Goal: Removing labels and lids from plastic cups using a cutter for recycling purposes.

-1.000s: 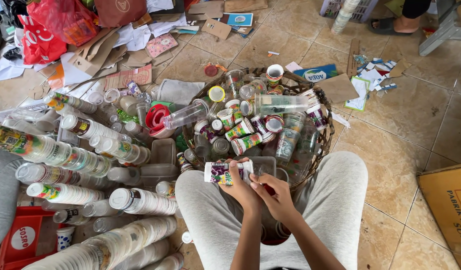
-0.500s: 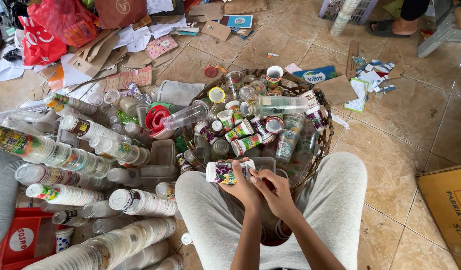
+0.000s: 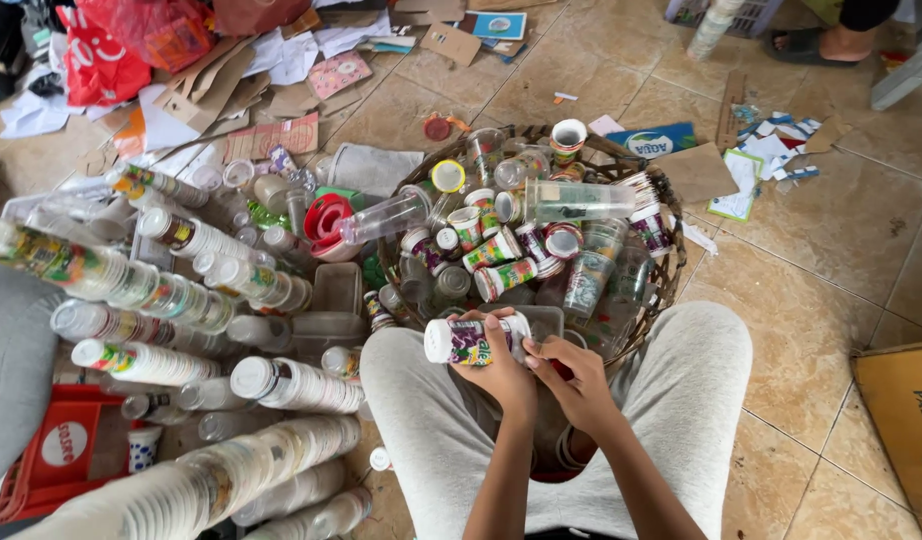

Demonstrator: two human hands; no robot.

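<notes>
While I sit on the tiled floor point(image 3: 831, 250) with my knees apart, my left hand point(image 3: 503, 368) is closed around a small plastic cup with a purple and green printed label and a white rim point(image 3: 468, 341). The cup lies on its side, just over the near edge of the round woven basket point(image 3: 671, 270). My right hand point(image 3: 573, 383) is right beside it, fingers bent and touching the cup's far end. I cannot tell if those fingers pinch something there or only rest on it.

By my guess, a lot of the sorting is done. Long stacks of clear and printed plastic cups point(image 3: 171, 300) lie in rows on the floor to my left, from the far side down to the near left corner. But the basket is full of loose cups point(image 3: 501, 250), some upright, some tipped over, so I think plenty is left to do.

Some things are hard to see. My hands hide the cup's far end, so I cannot tell if a lid or seal is on it. The bottom of the basket is buried under cups. A red crate point(image 3: 51, 450) is cut off at the near left corner. A person's sandalled foot point(image 3: 811, 42) shows at the far right edge, and nothing more of them.
</notes>
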